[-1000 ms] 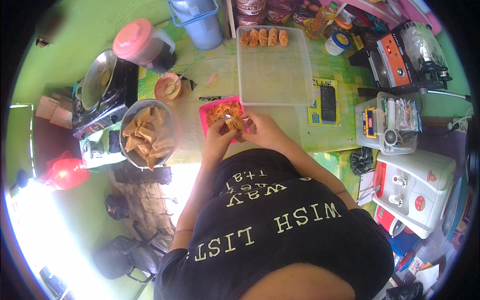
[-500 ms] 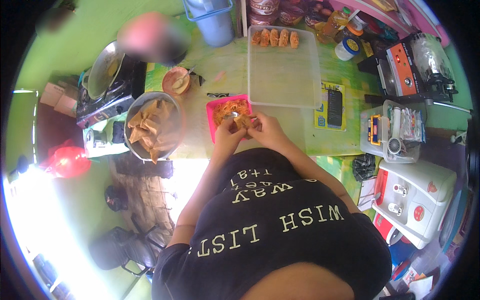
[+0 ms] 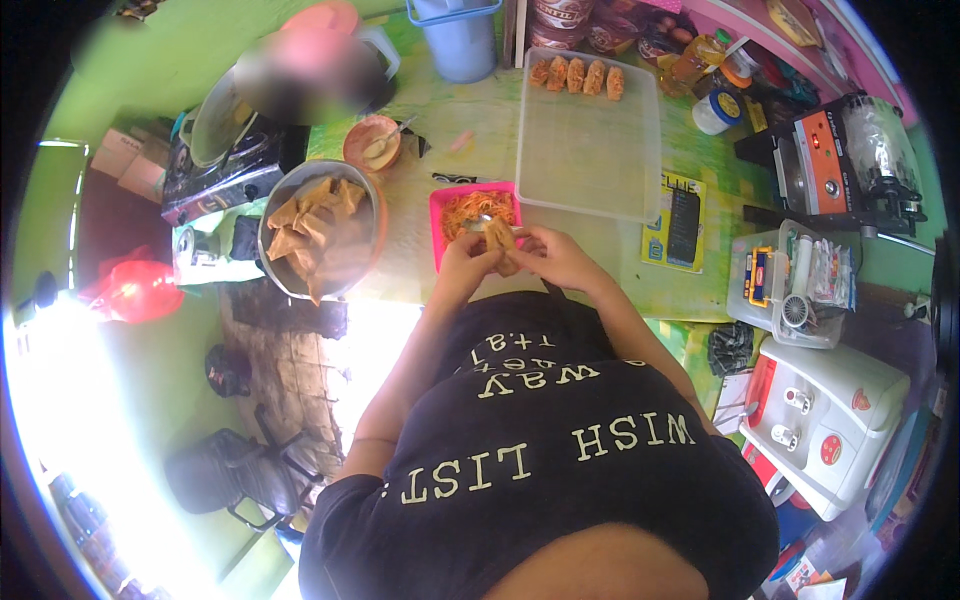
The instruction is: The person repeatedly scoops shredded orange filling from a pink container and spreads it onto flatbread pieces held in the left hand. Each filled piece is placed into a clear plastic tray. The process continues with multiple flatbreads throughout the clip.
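Observation:
My left hand (image 3: 468,264) and my right hand (image 3: 552,258) pinch a brown, skin-like food pouch (image 3: 499,238), probably fried tofu, between them. They hold it above the near right edge of a pink square container (image 3: 437,228). Shredded orange filling (image 3: 466,210) lies in that container, with a metal spoon showing beside the pouch. Whether the pouch has filling inside cannot be made out. To the left, a large metal pot (image 3: 376,250) holds several similar brown pouches (image 3: 312,228). Beyond my right hand, several filled pieces (image 3: 577,76) stand in a row at the far end of a clear plastic tray (image 3: 590,160).
A small orange bowl (image 3: 390,156) with pale paste and a spoon sits behind the pot. At left is a stove (image 3: 225,185) with a pan. A blue bucket (image 3: 460,45), jars (image 3: 717,111), a yellow package (image 3: 684,222) and a plastic bin (image 3: 750,280) stand around the table.
The pouch is now more upright and shows more clearly between my fingers. Both hands stay at the pink container. The whole view has shifted slightly.

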Demonstrator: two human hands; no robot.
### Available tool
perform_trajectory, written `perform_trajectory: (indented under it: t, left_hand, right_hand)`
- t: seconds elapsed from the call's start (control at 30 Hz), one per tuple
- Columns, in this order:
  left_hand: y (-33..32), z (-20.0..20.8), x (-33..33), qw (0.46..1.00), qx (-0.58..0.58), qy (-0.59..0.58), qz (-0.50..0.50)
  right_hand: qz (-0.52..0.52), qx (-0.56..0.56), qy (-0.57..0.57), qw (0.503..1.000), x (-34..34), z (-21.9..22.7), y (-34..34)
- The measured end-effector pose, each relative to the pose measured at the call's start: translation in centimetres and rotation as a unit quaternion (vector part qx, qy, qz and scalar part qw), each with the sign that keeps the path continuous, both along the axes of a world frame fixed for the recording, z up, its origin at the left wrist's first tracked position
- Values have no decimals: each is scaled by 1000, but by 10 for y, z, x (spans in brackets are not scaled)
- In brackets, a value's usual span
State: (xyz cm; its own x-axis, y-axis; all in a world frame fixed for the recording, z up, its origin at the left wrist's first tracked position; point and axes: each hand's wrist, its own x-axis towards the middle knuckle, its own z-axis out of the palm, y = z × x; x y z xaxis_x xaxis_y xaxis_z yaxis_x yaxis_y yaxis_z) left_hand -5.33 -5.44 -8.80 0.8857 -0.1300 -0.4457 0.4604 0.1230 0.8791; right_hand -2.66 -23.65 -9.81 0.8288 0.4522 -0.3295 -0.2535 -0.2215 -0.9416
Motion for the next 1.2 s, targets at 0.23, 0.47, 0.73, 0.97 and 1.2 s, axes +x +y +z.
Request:
perform_trajectory:
  t: [0.23,0.47,0.73,0.97,1.2]
  left_hand:
    - [31,-15,-2,997,74,25,-6]
    - [52,-12,-11,993,68,62,74]
    - [75,-7,-19,986,71,38,147]
    - [84,-2,-19,984,70,26,162]
    - [81,-7,-17,984,65,30,160]
  right_hand:
    - [-47,-229,-203,951,16,-33,-26]
    - [12,-297,-242,924,15,-67,-17]
    - [79,-236,-184,951,20,-55,0]
    - [139,-299,-385,862,10,-33,-1]
    - [136,-303,-457,825,4,-38,-9]
